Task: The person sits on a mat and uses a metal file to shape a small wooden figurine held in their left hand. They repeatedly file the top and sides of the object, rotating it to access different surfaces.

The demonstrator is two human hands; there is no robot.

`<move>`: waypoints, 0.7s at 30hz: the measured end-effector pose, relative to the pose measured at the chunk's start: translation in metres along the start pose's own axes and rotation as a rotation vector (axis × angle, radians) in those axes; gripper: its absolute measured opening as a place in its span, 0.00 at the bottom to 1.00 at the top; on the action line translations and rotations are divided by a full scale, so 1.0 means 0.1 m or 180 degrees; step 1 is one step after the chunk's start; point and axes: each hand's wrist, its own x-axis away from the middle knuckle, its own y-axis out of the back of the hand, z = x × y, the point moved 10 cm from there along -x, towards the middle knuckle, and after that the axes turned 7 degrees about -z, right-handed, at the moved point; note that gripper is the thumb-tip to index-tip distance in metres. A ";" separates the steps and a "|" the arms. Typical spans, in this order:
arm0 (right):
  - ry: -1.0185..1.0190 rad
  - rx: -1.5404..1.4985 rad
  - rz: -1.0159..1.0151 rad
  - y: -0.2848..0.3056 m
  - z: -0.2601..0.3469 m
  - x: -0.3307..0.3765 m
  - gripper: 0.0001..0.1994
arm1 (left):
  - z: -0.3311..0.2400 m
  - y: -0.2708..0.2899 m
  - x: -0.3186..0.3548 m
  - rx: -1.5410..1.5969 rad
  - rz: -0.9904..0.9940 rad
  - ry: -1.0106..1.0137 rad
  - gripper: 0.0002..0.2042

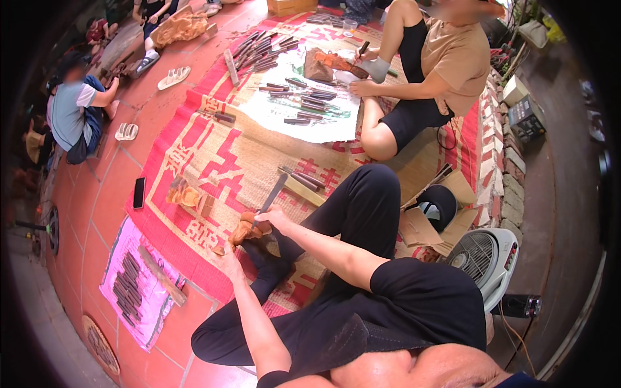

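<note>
Your left hand (230, 260) is steadying the carving (244, 227), its fingers clamping the left end. Your right hand (275, 220) is holding the flat tool (273, 193), fingers clamping its lower end. The carving is sitting between your hands, near a second carving (186, 194) lying on the mat (259, 152).

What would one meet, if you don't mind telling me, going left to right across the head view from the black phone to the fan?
Black phone, unheld carved wooden piece, left hand, right hand, grey fan.
</note>
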 end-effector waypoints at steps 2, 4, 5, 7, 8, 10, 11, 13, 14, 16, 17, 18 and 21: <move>-0.0171 -0.0160 -0.0118 0.04 0.01 0.06 0.12 | 0.04 0.04 0.00 -0.0026 -0.0037 0.0080 0.32; -0.0087 -0.0152 -0.0128 0.07 0.03 0.05 0.12 | 0.06 0.01 -0.01 -0.0068 0.0038 0.0091 0.32; 0.0062 -0.0061 -0.0049 0.00 0.06 0.04 0.11 | 0.06 -0.01 -0.02 -0.0090 0.0074 0.0095 0.33; 0.0165 0.0150 0.0183 -0.11 0.10 0.07 0.11 | 0.06 -0.01 0.00 0.0009 0.0112 0.0164 0.33; 0.0124 0.0120 0.0159 -0.10 0.10 0.08 0.10 | 0.06 -0.02 0.00 0.0058 0.0130 0.0198 0.33; 0.0062 0.0046 0.0102 -0.05 0.07 0.06 0.10 | 0.01 -0.03 0.04 0.0038 0.0097 0.0242 0.33; 0.0090 -0.0055 -0.0105 0.04 0.07 0.02 0.09 | -0.02 -0.03 0.05 0.0028 0.0082 0.0263 0.33; -0.0208 -0.0247 -0.0172 0.05 0.07 0.09 0.08 | 0.01 0.01 0.04 -0.0008 0.0084 0.0214 0.33; -0.0358 -0.0339 -0.0201 0.04 0.08 0.14 0.08 | 0.04 0.05 0.03 -0.0026 0.0080 0.0194 0.33; -0.0127 -0.0122 -0.0077 0.00 0.10 0.11 0.10 | 0.05 0.01 0.01 -0.0008 0.0109 0.0148 0.33; 0.0021 0.0060 -0.0004 -0.03 0.11 0.11 0.10 | 0.05 -0.01 0.01 0.0000 0.0122 0.0126 0.33; 0.0165 0.0236 0.0075 -0.06 0.11 0.09 0.11 | 0.03 -0.02 0.02 0.0089 0.0130 0.0138 0.33; 0.0044 0.0087 -0.0022 0.01 0.03 0.04 0.11 | 0.02 -0.03 0.03 0.0179 0.0107 0.0092 0.33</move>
